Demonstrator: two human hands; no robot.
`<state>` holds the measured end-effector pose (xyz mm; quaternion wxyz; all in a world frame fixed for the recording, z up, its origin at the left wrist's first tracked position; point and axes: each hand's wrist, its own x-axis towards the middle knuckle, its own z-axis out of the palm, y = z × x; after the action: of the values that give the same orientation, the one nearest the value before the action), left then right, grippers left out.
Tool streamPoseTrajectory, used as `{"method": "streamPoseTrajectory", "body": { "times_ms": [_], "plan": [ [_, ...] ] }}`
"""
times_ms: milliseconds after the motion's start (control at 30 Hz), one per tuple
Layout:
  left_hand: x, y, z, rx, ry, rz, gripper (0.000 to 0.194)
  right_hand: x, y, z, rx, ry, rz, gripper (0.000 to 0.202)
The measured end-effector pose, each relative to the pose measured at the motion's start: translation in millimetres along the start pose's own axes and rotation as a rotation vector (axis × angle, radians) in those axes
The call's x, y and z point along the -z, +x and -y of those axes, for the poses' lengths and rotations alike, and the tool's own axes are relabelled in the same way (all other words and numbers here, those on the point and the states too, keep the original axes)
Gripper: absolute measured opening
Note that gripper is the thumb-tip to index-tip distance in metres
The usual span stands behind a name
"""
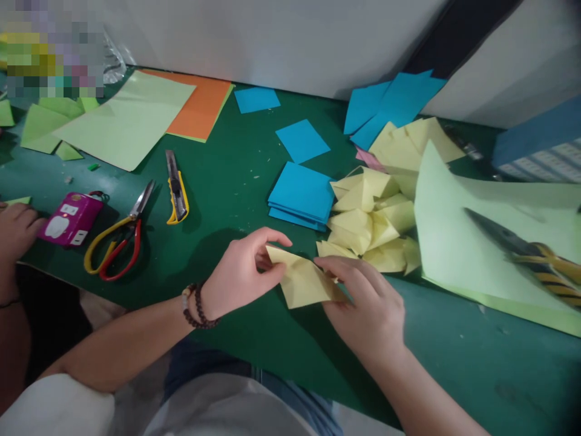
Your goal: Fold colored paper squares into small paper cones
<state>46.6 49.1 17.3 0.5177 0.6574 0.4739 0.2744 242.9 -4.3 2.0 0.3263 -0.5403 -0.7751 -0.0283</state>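
Both of my hands hold one folded pale yellow paper piece [303,280] just above the green table [227,200]. My left hand [240,272], with a bead bracelet on the wrist, pinches its left edge. My right hand [367,309] grips its right side, fingers over the fold. A pile of folded yellow paper pieces [370,221] lies just beyond my right hand. A stack of blue paper squares [302,195] sits next to the pile.
Red-and-yellow scissors [118,235] and a yellow utility knife [176,189] lie at left, by a pink device [70,219]. Another person's hand [16,227] rests at the left edge. Large light green sheets [458,242] and black-yellow scissors [535,257] lie at right. Orange [204,106] and blue [394,100] sheets lie at the back.
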Motion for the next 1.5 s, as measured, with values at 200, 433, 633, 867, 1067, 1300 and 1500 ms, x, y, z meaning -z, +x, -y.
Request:
{"method": "streamPoseTrajectory", "body": {
  "times_ms": [200, 433, 633, 867, 1067, 1300, 1500],
  "plan": [
    [-1.2, -4, -1, -0.189, 0.135, -0.01, 0.026, -1, 0, 0, 0.123, 0.033, 0.016, 0.036],
    [-4.8, -6, 0, -0.318, 0.009, 0.112, 0.048, 4, 3, 0, -0.166, 0.2, 0.061, 0.019],
    [-13.0, -5, 1, -0.384, 0.096, 0.015, 0.033, 6, 7, 1, -0.283, 0.275, 0.115, 0.016],
    [-14.6, -5, 2, -0.454, 0.219, -0.021, 0.021, 14, 10, 2, -0.524, 0.349, 0.234, 0.016],
    [-16.4, -4, 5, -0.471, 0.277, -0.065, 0.02, 17, 12, 1, -0.587, 0.432, 0.302, 0.019],
    [-18.4, -4, 1, -0.53, 0.161, 0.012, 0.027, 20, 15, 1, -0.621, 0.459, 0.361, 0.018],
    [-17.5, -2, -4, -0.229, -0.06, 0.026, 0.028, 20, 17, 2, -0.648, 0.43, 0.381, 0.018]
  ]
}}
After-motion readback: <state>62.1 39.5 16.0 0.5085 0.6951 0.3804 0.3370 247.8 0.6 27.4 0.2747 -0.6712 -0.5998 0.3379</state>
